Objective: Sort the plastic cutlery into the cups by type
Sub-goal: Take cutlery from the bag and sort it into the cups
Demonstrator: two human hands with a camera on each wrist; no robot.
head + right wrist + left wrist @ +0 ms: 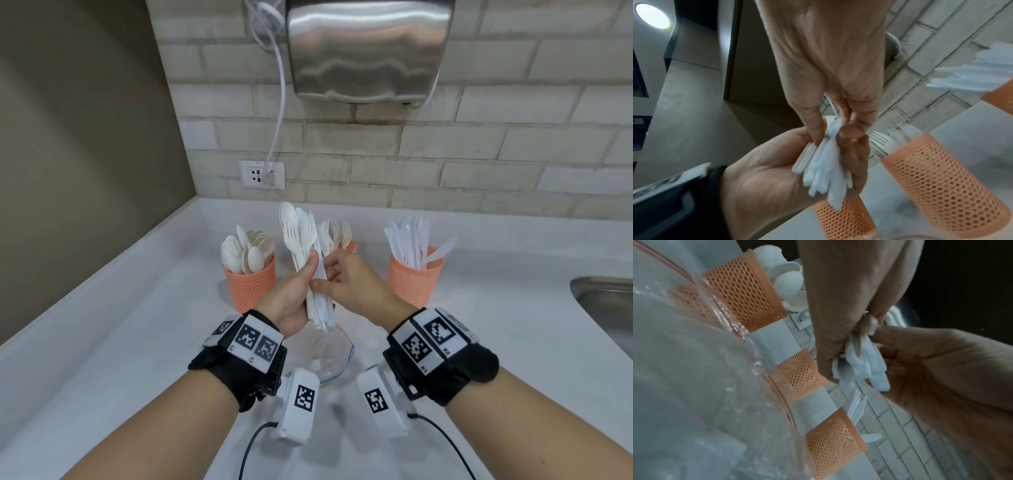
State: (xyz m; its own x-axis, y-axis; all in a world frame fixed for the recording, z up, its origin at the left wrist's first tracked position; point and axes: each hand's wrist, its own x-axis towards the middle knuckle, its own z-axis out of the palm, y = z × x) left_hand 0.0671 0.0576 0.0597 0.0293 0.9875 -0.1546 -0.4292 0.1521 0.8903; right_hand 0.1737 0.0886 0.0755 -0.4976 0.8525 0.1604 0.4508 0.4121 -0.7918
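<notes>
My left hand [308, 274] grips a mixed bundle of white plastic cutlery [303, 236] upright above the counter, with spoon, fork and knife heads fanned at the top. My right hand [323, 274] pinches one flat white handle in that bundle between thumb and forefinger. Its type is hidden among the others. The handle ends [824, 168] stick out below both hands. Three orange mesh cups stand in a row behind: the spoon cup [249, 284] on the left, the fork cup [351, 245] mostly hidden by my hands, and the knife cup [412, 281] on the right.
A clear zip bag [325, 353] lies on the white counter [137, 342] under my hands. A steel sink [606, 305] sits at the right edge. A hand dryer [366, 51] hangs on the brick wall, its cord plugged into an outlet [262, 174].
</notes>
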